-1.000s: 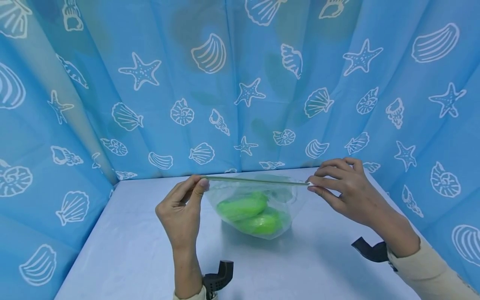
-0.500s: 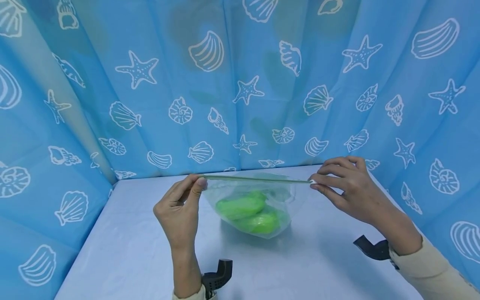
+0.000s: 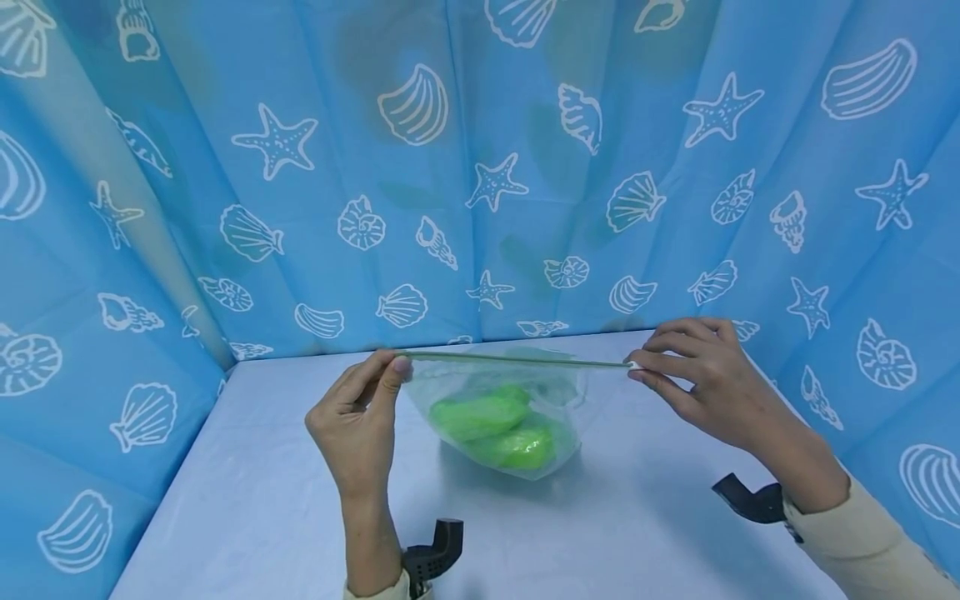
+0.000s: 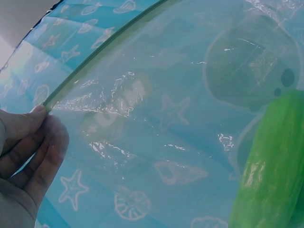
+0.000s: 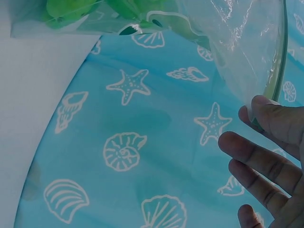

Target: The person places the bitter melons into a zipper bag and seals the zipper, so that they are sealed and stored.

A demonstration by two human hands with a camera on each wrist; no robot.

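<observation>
**Clear bag held taut by its zip strip above the table**

A clear plastic bag hangs in front of the person, its top closed along a thin green zip strip that runs level from one hand to the other. The left hand pinches the left end of that strip between thumb and forefinger, the other fingers curled in behind; in the left wrist view the fingertips sit right at the strip's end, pressed on the film. The right hand pinches the right end of the strip with thumb and forefinger, while its remaining fingers spread loosely, apart from the bag. Inside the bag, below the strip, lie two bright green objects, one resting on the other at the bottom. The bag's base looks to touch or hover just over the pale table; which one cannot be told. Behind the bag, a blue curtain printed with white shells and starfish closes off the table on three sides
</observation>
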